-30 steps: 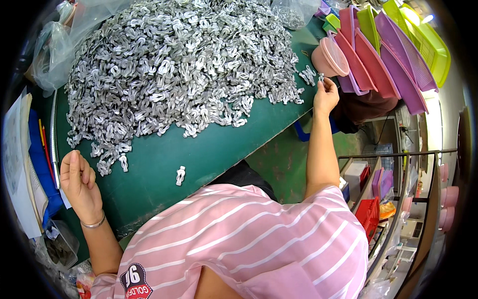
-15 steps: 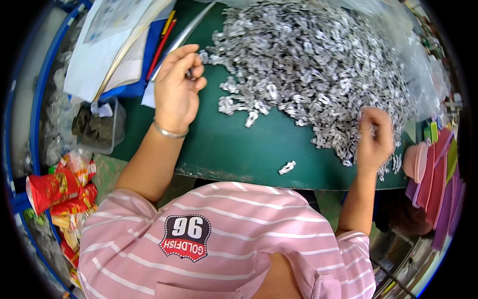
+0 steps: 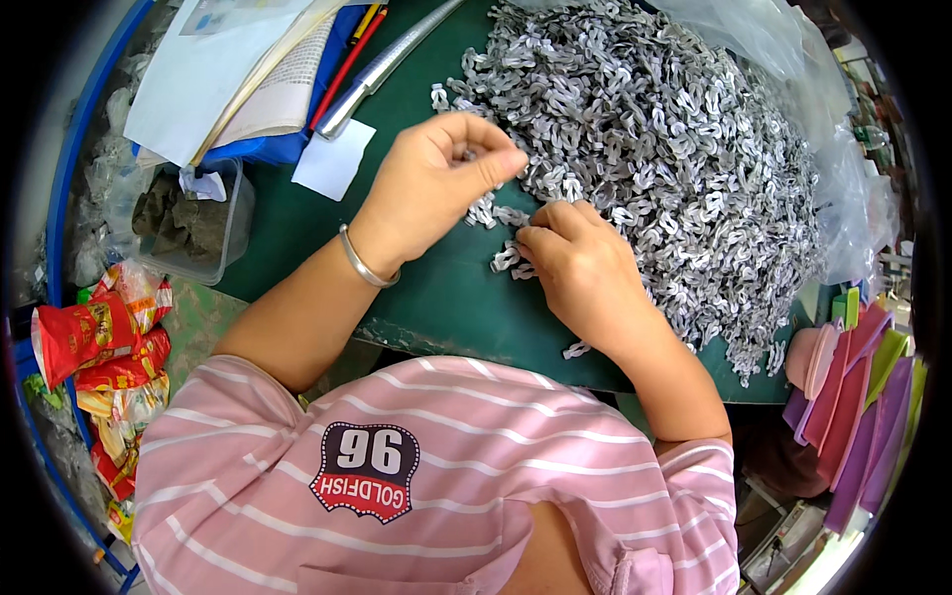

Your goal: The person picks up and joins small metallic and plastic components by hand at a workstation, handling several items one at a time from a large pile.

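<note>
A broad heap of small silver-grey looped pieces [image 3: 684,169] covers much of the green table [image 3: 436,297]. At the heap's near-left edge, my right hand [image 3: 585,263] has its thumb and forefinger pinched at a small looped piece [image 3: 506,258]. Further left and slightly farther away, my left hand [image 3: 436,174] is closed, its fingers curled in and its thumb pointing right toward the heap. What lies inside it is mostly hidden by the fingers. One stray piece [image 3: 575,350] rests near the table's front edge, beside my right forearm.
Papers and an open book [image 3: 283,109] lie far left, with red and yellow pencils [image 3: 347,69] and a tapered metal rod [image 3: 387,69]. A clear tub [image 3: 238,223] holds dark lumps. Clear plastic sheeting [image 3: 843,188] borders the heap; coloured plastic pieces [image 3: 863,416] stand right; red packets [image 3: 109,317] sit lower left.
My right hand has come left across the table from the heap's right end to its near-left edge. My left hand has moved right and turned, bringing the two hands close together.
</note>
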`<move>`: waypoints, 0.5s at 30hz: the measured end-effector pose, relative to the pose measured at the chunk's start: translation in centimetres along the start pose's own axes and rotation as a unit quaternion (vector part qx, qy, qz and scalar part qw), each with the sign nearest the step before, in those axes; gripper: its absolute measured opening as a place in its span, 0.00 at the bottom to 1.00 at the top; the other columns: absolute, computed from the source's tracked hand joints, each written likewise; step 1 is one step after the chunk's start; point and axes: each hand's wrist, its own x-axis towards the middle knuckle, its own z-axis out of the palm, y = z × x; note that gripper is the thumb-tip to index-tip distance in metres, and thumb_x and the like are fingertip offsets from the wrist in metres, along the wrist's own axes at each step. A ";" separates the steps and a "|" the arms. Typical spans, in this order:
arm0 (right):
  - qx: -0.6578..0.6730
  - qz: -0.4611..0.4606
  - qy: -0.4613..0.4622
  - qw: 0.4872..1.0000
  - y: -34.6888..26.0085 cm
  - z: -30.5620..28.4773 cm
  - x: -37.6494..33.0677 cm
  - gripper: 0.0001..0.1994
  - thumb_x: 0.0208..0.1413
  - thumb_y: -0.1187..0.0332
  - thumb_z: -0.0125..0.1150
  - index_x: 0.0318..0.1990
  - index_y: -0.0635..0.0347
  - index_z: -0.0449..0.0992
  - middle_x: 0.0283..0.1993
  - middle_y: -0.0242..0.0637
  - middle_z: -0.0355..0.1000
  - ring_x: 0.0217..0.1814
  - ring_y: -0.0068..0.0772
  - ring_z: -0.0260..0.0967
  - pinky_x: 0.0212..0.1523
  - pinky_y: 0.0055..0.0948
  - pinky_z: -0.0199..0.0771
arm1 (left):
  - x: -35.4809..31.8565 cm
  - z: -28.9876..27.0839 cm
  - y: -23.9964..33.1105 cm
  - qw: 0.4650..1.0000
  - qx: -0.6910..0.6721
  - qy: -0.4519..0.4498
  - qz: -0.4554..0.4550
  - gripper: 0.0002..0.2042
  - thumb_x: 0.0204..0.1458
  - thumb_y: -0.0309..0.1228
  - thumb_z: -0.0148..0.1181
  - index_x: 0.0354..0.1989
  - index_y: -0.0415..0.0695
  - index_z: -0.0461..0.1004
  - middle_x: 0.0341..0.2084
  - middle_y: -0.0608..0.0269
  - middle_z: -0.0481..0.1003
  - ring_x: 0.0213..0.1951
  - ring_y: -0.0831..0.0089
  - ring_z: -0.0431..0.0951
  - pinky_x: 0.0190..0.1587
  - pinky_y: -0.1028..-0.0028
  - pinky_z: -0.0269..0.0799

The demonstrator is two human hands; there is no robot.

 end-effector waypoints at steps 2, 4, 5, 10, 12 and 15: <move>-0.017 -0.011 0.015 1.000 0.1 0.0 -0.3 0.06 0.36 0.75 0.53 0.26 0.61 0.71 0.29 0.36 0.65 0.33 0.38 0.64 0.30 0.32 0.66 | -0.3 0.4 -0.8 0.996 0.078 -0.031 0.025 0.09 0.45 0.28 0.63 0.32 0.40 0.72 0.20 0.73 0.68 0.22 0.89 0.64 0.23 0.88 0.59; -0.029 -0.016 0.058 0.998 0.6 0.3 -0.6 0.07 0.36 0.75 0.52 0.28 0.60 0.70 0.31 0.36 0.66 0.32 0.37 0.63 0.30 0.32 0.66 | -0.5 0.5 -0.8 0.991 0.120 -0.060 0.004 0.10 0.41 0.29 0.66 0.30 0.40 0.73 0.21 0.73 0.70 0.25 0.87 0.66 0.28 0.87 0.62; -0.018 0.003 0.090 0.996 0.8 0.4 -0.7 0.09 0.37 0.79 0.54 0.31 0.61 0.69 0.32 0.37 0.68 0.32 0.38 0.66 0.30 0.32 0.67 | -0.6 0.5 -0.7 0.987 0.148 -0.069 0.005 0.10 0.41 0.28 0.66 0.30 0.41 0.73 0.21 0.73 0.70 0.25 0.87 0.66 0.28 0.86 0.62; 0.134 0.010 0.202 0.970 1.4 -0.6 -0.7 0.10 0.41 0.83 0.59 0.32 0.63 0.69 0.31 0.40 0.69 0.30 0.40 0.70 0.27 0.28 0.71 | -0.7 1.2 -0.4 0.981 0.147 -0.122 -0.031 0.09 0.41 0.26 0.66 0.31 0.38 0.76 0.23 0.69 0.73 0.26 0.85 0.70 0.30 0.85 0.66; 0.155 -0.009 0.215 0.964 1.8 -0.8 -0.7 0.09 0.41 0.82 0.60 0.32 0.64 0.70 0.31 0.40 0.69 0.29 0.38 0.70 0.26 0.26 0.71 | -0.9 1.3 -0.4 0.983 0.144 -0.111 -0.009 0.08 0.42 0.24 0.64 0.32 0.37 0.76 0.25 0.67 0.74 0.28 0.84 0.71 0.32 0.84 0.67; 0.387 0.116 0.192 0.894 1.5 -0.6 -1.4 0.08 0.43 0.81 0.61 0.32 0.64 0.71 0.33 0.37 0.69 0.31 0.26 0.70 0.29 0.21 0.72 | -1.1 1.6 -0.6 0.989 0.113 -0.097 0.006 0.07 0.43 0.23 0.63 0.32 0.37 0.76 0.25 0.67 0.74 0.28 0.83 0.71 0.31 0.84 0.67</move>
